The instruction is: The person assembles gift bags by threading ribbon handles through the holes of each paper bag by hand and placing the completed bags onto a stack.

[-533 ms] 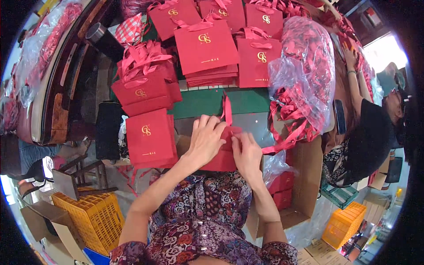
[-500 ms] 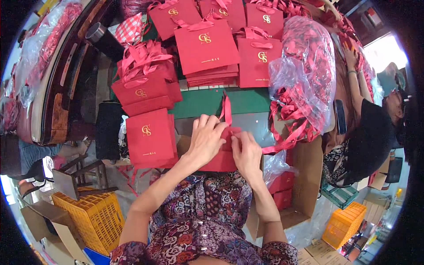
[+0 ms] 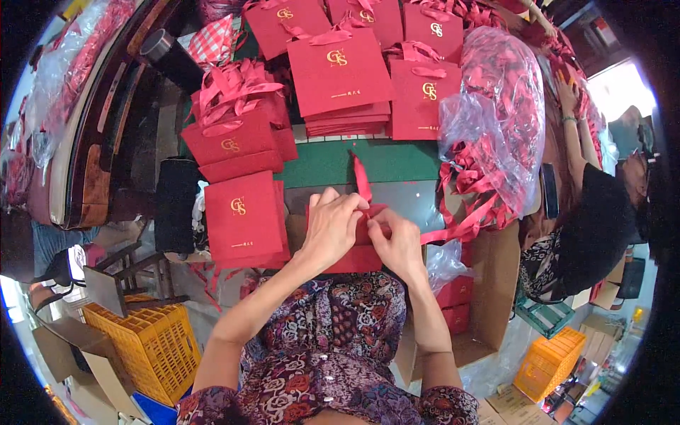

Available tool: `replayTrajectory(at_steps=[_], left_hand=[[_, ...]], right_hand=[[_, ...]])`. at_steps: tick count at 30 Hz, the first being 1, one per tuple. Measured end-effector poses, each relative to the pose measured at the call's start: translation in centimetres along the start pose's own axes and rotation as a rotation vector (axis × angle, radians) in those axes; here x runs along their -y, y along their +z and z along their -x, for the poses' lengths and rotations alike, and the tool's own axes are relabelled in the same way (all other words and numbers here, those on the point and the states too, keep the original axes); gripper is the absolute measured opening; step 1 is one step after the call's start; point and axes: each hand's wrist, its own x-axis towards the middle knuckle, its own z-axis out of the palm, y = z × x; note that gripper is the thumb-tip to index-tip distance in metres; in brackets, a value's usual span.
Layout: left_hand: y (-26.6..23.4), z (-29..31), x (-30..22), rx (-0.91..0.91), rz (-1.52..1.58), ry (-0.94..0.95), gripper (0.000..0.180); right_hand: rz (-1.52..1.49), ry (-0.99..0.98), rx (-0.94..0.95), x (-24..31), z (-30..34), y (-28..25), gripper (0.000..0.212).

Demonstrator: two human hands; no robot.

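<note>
A red paper gift bag (image 3: 348, 261) lies in front of me at the table's near edge, partly covered by my hands. From its upper part a red ribbon (image 3: 362, 183) stretches away across the table top. My left hand (image 3: 330, 225) lies over the bag's left side, thumb and forefinger pinched at the base of the ribbon. Close beside it, my right hand (image 3: 397, 244) has its fingertips pinched together at the bag's upper right. Whatever sits between the right fingertips is too small to make out.
Finished-looking red bags (image 3: 245, 216) are stacked at the left, with ribbon-handled piles (image 3: 340, 74) at the back. A clear plastic sack of ribbons (image 3: 499, 106) stands at right, above an open cardboard box (image 3: 492, 283). A black tumbler (image 3: 170, 60) is far left; a co-worker (image 3: 602, 212) sits at right.
My right hand's fingers have curled in more tightly at the bag. The ribbon's far end has shifted slightly left, while my left hand stays at its base.
</note>
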Motion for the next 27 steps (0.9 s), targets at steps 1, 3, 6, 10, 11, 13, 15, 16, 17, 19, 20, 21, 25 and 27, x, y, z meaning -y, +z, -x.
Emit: replayTrajectory(at_steps=[1, 3, 6, 10, 11, 13, 15, 16, 17, 19, 20, 21, 25, 27], left_hand=[[-0.1, 0.1, -0.2, -0.005, -0.019, 0.008, 0.013], [0.0, 0.3, -0.6, -0.011, -0.036, 0.018, 0.013], [0.3, 0.5, -1.2, -0.028, -0.034, 0.020, 0.013], [0.2, 0.4, -0.3, -0.037, 0.042, -0.019, 0.013], [0.1, 0.4, -0.2, -0.038, 0.041, -0.022, 0.013], [-0.1, 0.4, -0.1, -0.006, 0.053, -0.046, 0.012], [-0.1, 0.3, 0.1, 0.009, 0.051, -0.040, 0.013], [-0.2, 0.3, 0.3, 0.019, 0.042, -0.040, 0.013], [-0.3, 0.2, 0.4, 0.019, 0.041, -0.043, 0.013], [-0.8, 0.0, 0.6, 0.131, 0.081, -0.110, 0.015], [-1.0, 0.0, 0.9, 0.160, 0.111, -0.140, 0.018], [-1.1, 0.2, 1.0, 0.158, 0.109, -0.144, 0.018], [-0.9, 0.4, 0.3, 0.098, 0.082, -0.056, 0.020], [-0.7, 0.9, -0.2, 0.070, 0.024, 0.013, 0.019]], right_hand=[[0.001, 0.001, 0.000, -0.1, -0.1, -0.1, 0.017], [-0.138, 0.082, 0.042, -0.4, -0.3, -0.2, 0.019], [-0.080, 0.071, -0.004, -0.3, -0.3, -0.1, 0.018], [0.065, -0.017, -0.153, 1.3, 0.6, 0.6, 0.014], [0.182, -0.049, -0.229, 1.7, 0.7, 0.5, 0.014], [0.161, -0.098, -0.275, 0.6, 0.5, 1.1, 0.016], [0.071, -0.139, -0.268, -0.1, 0.3, 1.3, 0.017], [0.069, -0.139, -0.266, -0.1, 0.2, 1.4, 0.017], [0.026, -0.153, -0.276, -0.2, 0.2, 1.4, 0.018], [-0.093, -0.122, -0.247, 0.0, 0.2, 1.1, 0.018], [-0.121, -0.140, -0.223, 0.1, 0.1, 0.6, 0.018], [-0.148, -0.158, -0.200, -0.1, -0.2, 0.1, 0.017], [-0.173, -0.118, -0.035, -0.7, -1.1, -1.9, 0.012], [-0.172, -0.149, 0.045, -1.0, -1.7, -2.3, 0.013]])
